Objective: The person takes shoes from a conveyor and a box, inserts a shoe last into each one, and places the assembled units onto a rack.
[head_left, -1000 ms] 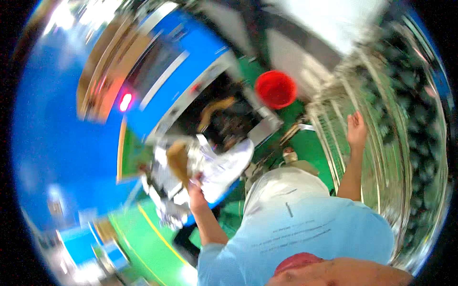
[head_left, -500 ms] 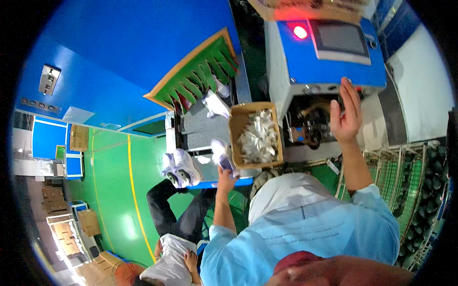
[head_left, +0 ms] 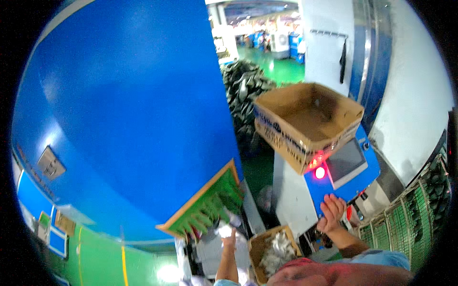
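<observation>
Shoe, blurred bright white, sits at left fingers, grip unclear; right fingers curl loosely, free.

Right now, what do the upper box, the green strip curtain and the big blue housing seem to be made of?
Upper box: likely cardboard, matte brown with printed sides. Green strip curtain: perhaps cloth or rubber, dull and slit; blur leaves it open. Blue housing: probably painted metal, smooth with soft highlights.

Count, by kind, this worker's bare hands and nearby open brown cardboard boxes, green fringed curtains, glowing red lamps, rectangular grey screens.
Bare left hand and bare right hand: 2
Open brown cardboard boxes, large and small: 2
Green fringed curtain: 1
Glowing red lamp: 1
Rectangular grey screen: 1
Total: 7
</observation>
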`<action>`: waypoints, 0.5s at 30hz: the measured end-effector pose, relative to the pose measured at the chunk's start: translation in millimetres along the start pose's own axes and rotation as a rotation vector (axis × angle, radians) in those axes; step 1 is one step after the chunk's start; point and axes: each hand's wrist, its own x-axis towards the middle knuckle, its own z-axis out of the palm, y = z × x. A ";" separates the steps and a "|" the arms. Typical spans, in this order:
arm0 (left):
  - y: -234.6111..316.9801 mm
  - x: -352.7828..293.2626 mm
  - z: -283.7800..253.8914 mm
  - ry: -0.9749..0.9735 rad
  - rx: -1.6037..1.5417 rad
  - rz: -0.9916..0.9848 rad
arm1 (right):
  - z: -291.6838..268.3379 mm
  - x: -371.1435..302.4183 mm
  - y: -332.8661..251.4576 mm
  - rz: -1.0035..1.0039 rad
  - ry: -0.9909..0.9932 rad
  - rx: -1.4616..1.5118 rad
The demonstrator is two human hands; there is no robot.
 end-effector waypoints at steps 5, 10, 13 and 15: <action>19.4 6.9 129.6 0.512 0.619 -0.354 | -14.8 -5.9 5.8 -0.044 -0.026 -0.062; -22.2 -23.2 92.6 0.521 0.339 0.084 | -13.7 -4.1 11.2 -0.023 0.002 -0.042; -31.9 -24.9 35.9 0.359 0.226 0.120 | -12.0 7.8 6.3 0.003 0.013 0.033; -27.6 -34.9 -5.1 0.168 -0.033 0.141 | -12.9 13.6 7.5 0.024 0.028 0.085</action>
